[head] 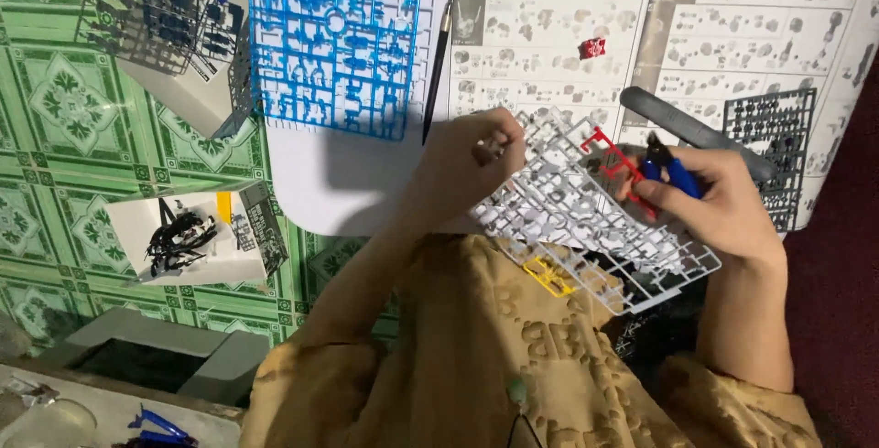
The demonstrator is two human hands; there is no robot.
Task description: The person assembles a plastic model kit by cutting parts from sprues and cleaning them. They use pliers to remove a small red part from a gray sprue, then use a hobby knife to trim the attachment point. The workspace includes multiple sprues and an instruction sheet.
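My left hand grips the upper edge of a white plastic parts frame that rests tilted over my lap. Red and yellow frame pieces lie stacked with it. My right hand holds blue-handled nippers, their tip close to the red part of the frame. Both hands are closed on what they hold.
A blue parts frame and a dark grey one lie at the upper left. A black pen-like tool and a small red piece rest on the instruction sheet. Another dark frame sits at the right; a box with black parts at the left.
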